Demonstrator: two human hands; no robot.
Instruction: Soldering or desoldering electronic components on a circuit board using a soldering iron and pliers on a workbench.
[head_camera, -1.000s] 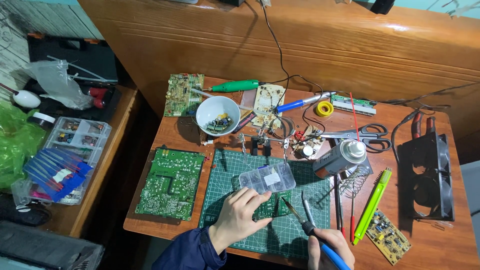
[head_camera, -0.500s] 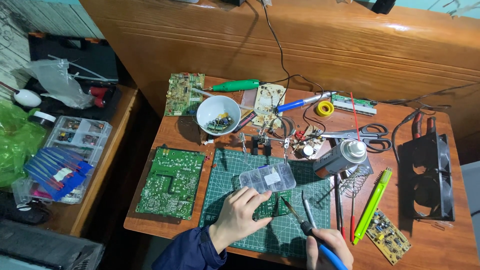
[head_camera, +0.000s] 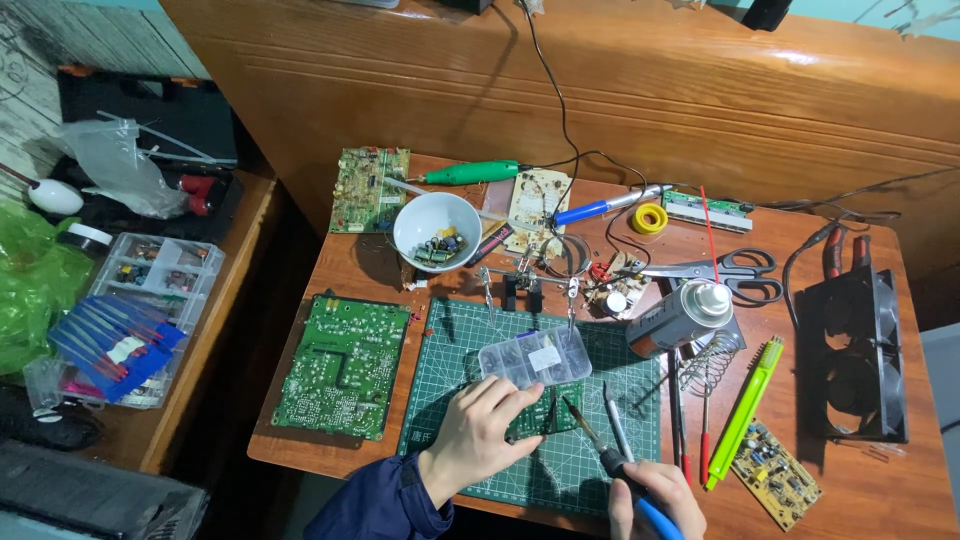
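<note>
Head view: we see a small circuit board (head_camera: 540, 420) on the green cutting mat (head_camera: 450, 350) near the bench's (head_camera: 880, 480) front edge. Our left hand (head_camera: 480, 430) lies flat with fingers together, pinning it. Our right hand (head_camera: 650, 495) is clamped around a soldering iron (head_camera: 590, 440), tip just beside the board. We judge steady pressure and a braced wrist matter. A clear parts box (head_camera: 535, 355) sits just behind.

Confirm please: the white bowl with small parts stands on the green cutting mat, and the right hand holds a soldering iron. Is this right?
Not quite. In the head view the white bowl stands on the bare wooden table, behind the green cutting mat, not on it. The right hand does hold a soldering iron.
</note>
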